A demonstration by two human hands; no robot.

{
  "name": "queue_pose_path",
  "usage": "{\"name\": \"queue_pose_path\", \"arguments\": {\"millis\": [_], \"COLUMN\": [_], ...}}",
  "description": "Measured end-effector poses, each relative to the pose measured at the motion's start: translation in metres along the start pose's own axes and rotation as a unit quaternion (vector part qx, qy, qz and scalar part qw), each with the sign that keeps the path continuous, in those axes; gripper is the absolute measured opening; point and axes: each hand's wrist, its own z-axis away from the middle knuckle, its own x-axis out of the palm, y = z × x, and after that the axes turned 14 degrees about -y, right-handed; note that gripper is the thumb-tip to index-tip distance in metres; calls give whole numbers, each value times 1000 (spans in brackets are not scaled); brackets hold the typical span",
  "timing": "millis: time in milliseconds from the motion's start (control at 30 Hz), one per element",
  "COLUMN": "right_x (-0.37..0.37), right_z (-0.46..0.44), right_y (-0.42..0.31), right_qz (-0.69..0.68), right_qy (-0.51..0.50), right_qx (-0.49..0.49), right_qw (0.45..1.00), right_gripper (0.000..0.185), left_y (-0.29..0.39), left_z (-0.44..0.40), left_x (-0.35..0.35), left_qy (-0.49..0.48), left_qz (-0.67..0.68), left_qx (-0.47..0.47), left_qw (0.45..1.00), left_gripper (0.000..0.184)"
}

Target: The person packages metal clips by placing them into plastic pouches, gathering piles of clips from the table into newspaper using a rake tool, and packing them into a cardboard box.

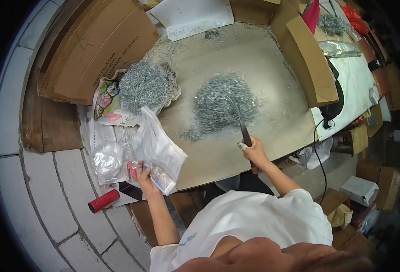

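Note:
My right hand (pixel 255 152) grips the dark handle of a small hand rake (pixel 241 121). The rake's curved metal tines rest in a loose pile of thin silvery metal pieces (pixel 213 97), too fine to name exactly. A strip of pale tape or bandage wraps one right finger. At the table's front left, my left hand (pixel 144 177) has its fingers curled at the edge of a clear plastic bag (pixel 161 180) with a printed front. Beside those fingers lies a pink object (pixel 132 170). White printed plastic packaging (pixel 159 143) spreads just above the hand.
A second silvery heap (pixel 144 85) sits on torn printed paper at left. Cardboard walls (pixel 302 61) (pixel 104 52) flank the work table (pixel 272 77). A red cylinder (pixel 104 201) lies near the front left. A black cable (pixel 319 156) hangs at right beside boxes (pixel 359 190).

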Motion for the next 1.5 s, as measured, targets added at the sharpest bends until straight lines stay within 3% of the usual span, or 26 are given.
{"name": "queue_pose_path", "arguments": {"millis": [33,100,233,367,467,533,633,667,767,900,933,1067,1167,1300,1433,1500], "right_x": [-2,-13,-56,-128,-154,-158,-164,-164,-158,-144,-141,-137,-130,-100,-86,-83], "right_z": [5,12,45,39,30,37,33,31,27,28,28,27,33,64,48,29], "right_y": [-11,-36,-92,-67,-51,-50,-45,-45,-46,-45,-44,-40,-46,-88,-71,-61], "right_qz": [-2,-156,-226,-195,-186,-184,-152,-152,-159,-142,-166,-222,-221,-172,-116,121], "right_qy": [-2,-91,-170,-114,-100,-101,-97,-101,-104,-87,-88,-84,-88,-138,-169,-91], "right_qx": [1,16,63,103,123,135,139,138,142,125,127,127,123,91,63,6], "right_qw": [1000,984,957,969,970,968,974,973,971,978,974,963,963,971,977,988], "right_gripper": [11,12,14,12,15,18,16,16,16,16,15,14,13,9,12,16], "left_y": [-8,-6,9,-14,-51,-67,-75,-83,-97,-123,-126,-132,-144,-157,-170,-169], "left_z": [7,17,44,46,43,45,42,38,33,11,7,5,10,19,21,18], "left_x": [-4,3,29,23,27,23,47,43,79,109,120,143,158,172,142,131], "left_qy": [20,-11,25,46,61,-95,-104,-178,-107,-174,-170,-167,-122,-165,-81,-95], "left_qz": [7,33,103,22,102,243,270,274,287,321,333,371,292,257,292,291], "left_qx": [-13,-26,43,47,49,42,12,10,-18,-27,-25,-40,-74,-93,-90,-76], "left_qw": [1000,999,993,998,992,964,957,945,952,931,927,913,946,948,949,949], "left_gripper": [44,51,61,69,68,65,64,62,62,62,53,57,59,59,60,57]}}
